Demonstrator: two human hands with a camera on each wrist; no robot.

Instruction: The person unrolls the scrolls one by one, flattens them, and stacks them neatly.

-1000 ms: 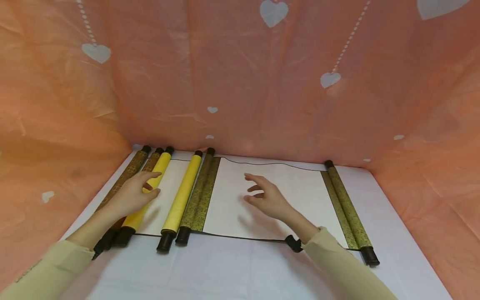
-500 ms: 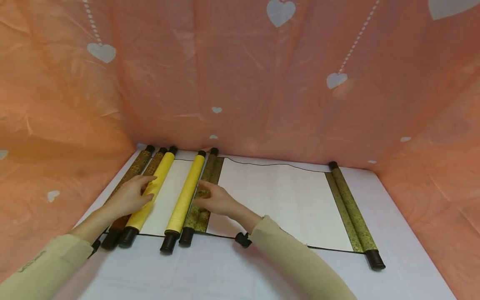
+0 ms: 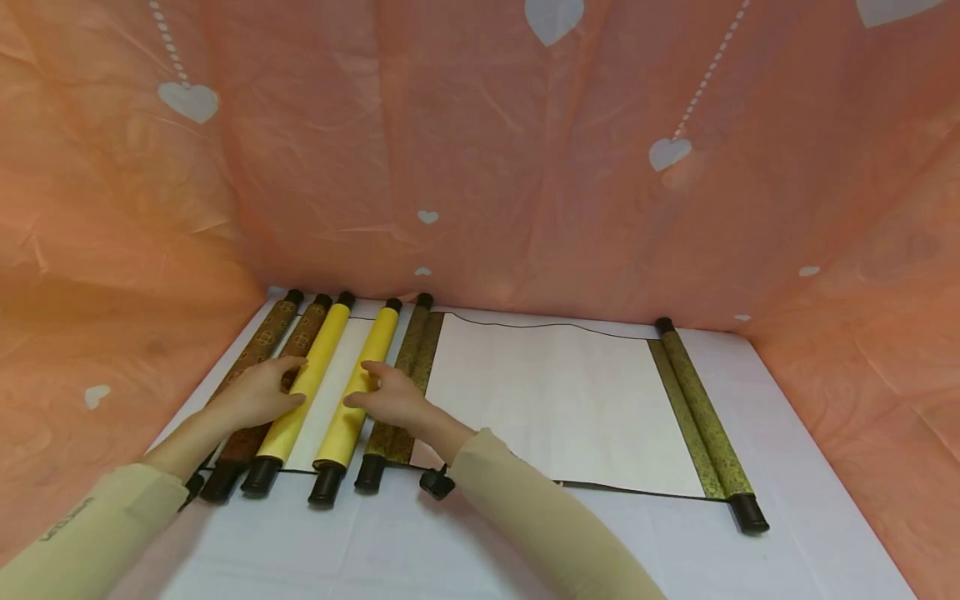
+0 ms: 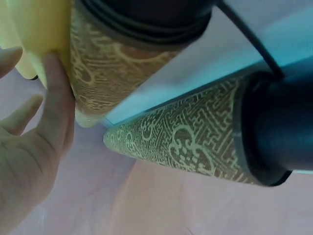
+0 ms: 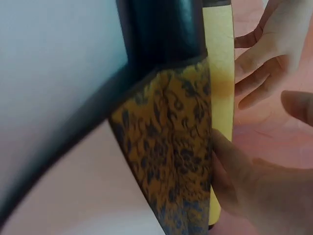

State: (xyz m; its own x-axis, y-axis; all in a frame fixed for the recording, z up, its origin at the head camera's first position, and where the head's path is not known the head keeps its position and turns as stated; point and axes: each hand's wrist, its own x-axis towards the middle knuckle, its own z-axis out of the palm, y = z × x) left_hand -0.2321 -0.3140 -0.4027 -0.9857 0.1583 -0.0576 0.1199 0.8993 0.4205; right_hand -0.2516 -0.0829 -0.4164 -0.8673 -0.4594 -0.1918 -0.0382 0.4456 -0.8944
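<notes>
A partly unrolled scroll with two yellow rollers, the left yellow roller and the right yellow roller, lies on the white table, pale paper between them. My left hand reaches over the brown scroll's right roller with fingertips on the left yellow roller; in the left wrist view an extended finger lies against the yellow. My right hand lies over the right yellow roller. In the right wrist view its finger meets the yellow roller's side, thumb raised apart.
A wide scroll with green-gold patterned rollers spreads to the right, its white sheet bare, left roller beside the right yellow one, right roller farther off. Another brown roller lies at far left. An orange curtain surrounds the table.
My right hand has moved left from above the white sheet onto the right yellow roller, which has shifted slightly left. My left hand has lowered onto the left yellow roller, which has moved slightly right.
</notes>
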